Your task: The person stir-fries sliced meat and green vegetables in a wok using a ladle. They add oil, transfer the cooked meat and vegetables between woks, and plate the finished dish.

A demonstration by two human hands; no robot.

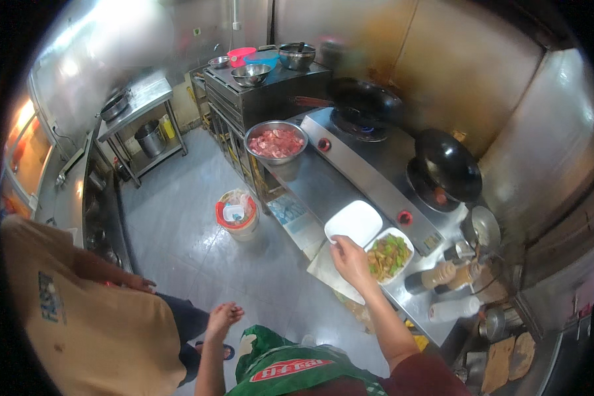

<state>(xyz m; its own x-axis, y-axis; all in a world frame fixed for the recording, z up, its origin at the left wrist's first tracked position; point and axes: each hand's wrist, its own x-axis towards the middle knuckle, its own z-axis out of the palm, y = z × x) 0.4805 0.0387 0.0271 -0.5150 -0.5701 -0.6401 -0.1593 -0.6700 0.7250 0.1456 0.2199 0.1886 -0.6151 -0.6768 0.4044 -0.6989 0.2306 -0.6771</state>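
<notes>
A white foam takeaway box lies unfolded on the steel counter [326, 174]. Its near half holds food with green pepper pieces [390, 253], while its lid [356, 222] is folded back flat and bare inside. My right hand [349, 260] pinches the lid's near edge between thumb and fingers, with its wrist beside the filled half. Away from the counter, over the floor, my left hand [223, 319] hangs with its fingers curled in. Nothing shows in it.
Beyond the box stand two black woks [448, 166] [364, 99] on burners; a blue flame shows under the far one. A steel bowl of raw meat [277, 143], sauce bottles [438, 274] and a bin [237, 218] surround me. Someone in a tan shirt [94, 317] stands at left.
</notes>
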